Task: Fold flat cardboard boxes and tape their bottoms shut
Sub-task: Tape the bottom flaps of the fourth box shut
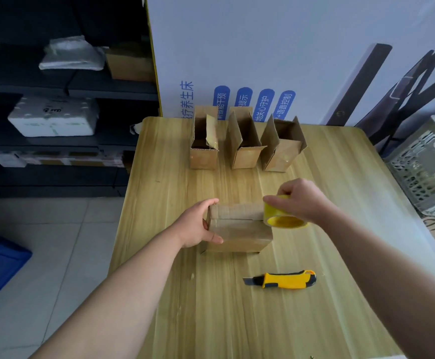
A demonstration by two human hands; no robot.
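Light wooden table (172,294) carried a yellow-and-black utility knife (282,279) nearest, blade out, lying free. Beyond it sat a small brown cardboard box (239,235), closed side up. Left hand (198,226) gripped its left end, fingers curled over the top edge. Right hand (302,200) gripped a yellow tape roll (283,217) at the box's right end. Farther back, three open brown cardboard boxes (244,146) stood in a row before a white printed board (263,47).
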